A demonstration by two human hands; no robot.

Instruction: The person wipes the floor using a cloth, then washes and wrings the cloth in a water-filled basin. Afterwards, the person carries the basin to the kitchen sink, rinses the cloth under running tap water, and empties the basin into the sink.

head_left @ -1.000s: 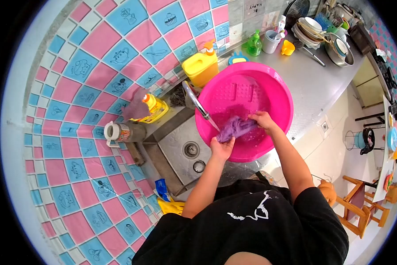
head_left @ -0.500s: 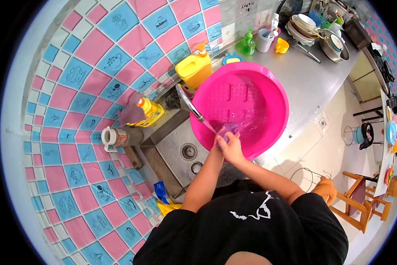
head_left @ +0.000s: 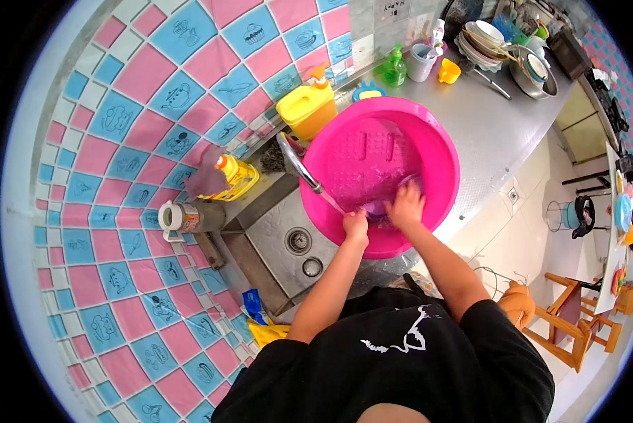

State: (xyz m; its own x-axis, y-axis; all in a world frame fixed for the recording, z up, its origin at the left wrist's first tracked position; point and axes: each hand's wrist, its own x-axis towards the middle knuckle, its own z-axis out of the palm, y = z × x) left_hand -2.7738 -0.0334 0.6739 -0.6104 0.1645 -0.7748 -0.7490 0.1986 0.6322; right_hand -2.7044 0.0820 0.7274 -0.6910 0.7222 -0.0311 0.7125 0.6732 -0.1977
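A purple cloth (head_left: pixel 377 208) lies between my hands inside the large pink basin (head_left: pixel 439 162), partly hidden by them. My left hand (head_left: pixel 356 223) is closed on the cloth's left end, close to the stream from the curved faucet (head_left: pixel 299 163). At the cloth's right end is my right hand (head_left: pixel 406 204), its fingers spread over the fabric and a bit of purple showing beyond the fingertips. Water with some froth covers the basin's floor.
The basin overlaps the steel sink (head_left: pixel 272 243). Behind it stand a yellow jug (head_left: pixel 307 111), a green soap bottle (head_left: pixel 394 67), a grey cup (head_left: pixel 420 63) and a yellow cup (head_left: pixel 449 71). Stacked dishes (head_left: pixel 482 46) are at the back right. A clear pitcher (head_left: pixel 189 217) is left.
My hands came together around the bunched cloth under the stream, then moved apart. The cloth now stretches between them, and my right hand has opened over its right side.
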